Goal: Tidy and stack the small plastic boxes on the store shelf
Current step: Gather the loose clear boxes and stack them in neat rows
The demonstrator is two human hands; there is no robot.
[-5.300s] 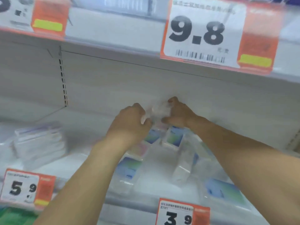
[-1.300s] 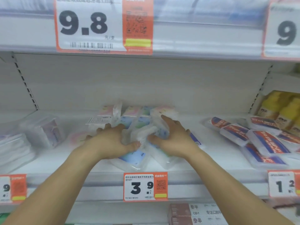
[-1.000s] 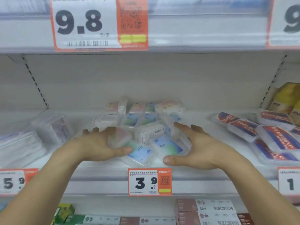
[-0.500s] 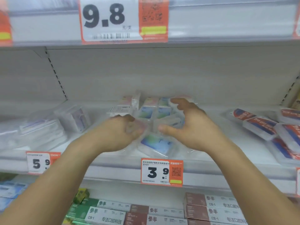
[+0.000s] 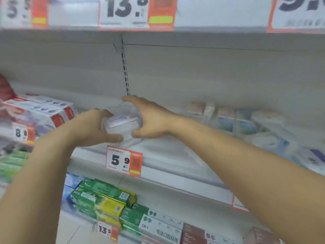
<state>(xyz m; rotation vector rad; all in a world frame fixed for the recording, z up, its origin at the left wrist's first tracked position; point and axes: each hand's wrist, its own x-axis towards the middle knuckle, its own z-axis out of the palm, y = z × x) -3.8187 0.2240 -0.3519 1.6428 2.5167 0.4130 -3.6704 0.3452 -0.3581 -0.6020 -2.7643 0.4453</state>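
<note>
Both hands hold one clear plastic box above the 5.9 price tag (image 5: 124, 160).

Left hand (image 5: 91, 128) and right hand (image 5: 152, 118) curl round the clear plastic box (image 5: 122, 123); the remaining small boxes (image 5: 246, 125) sit farther right on the shelf (image 5: 175, 155).

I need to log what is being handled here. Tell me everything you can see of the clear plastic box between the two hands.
The clear plastic box is small and see-through, with rounded corners and a pale lilac and white insert showing inside. Motion blur hides any print. It sits roughly level above the white shelf, over the 5.9 price tag. The left hand grips its left end, the right hand its right end and top. Whether its underside rests on the shelf cannot be told.
</note>
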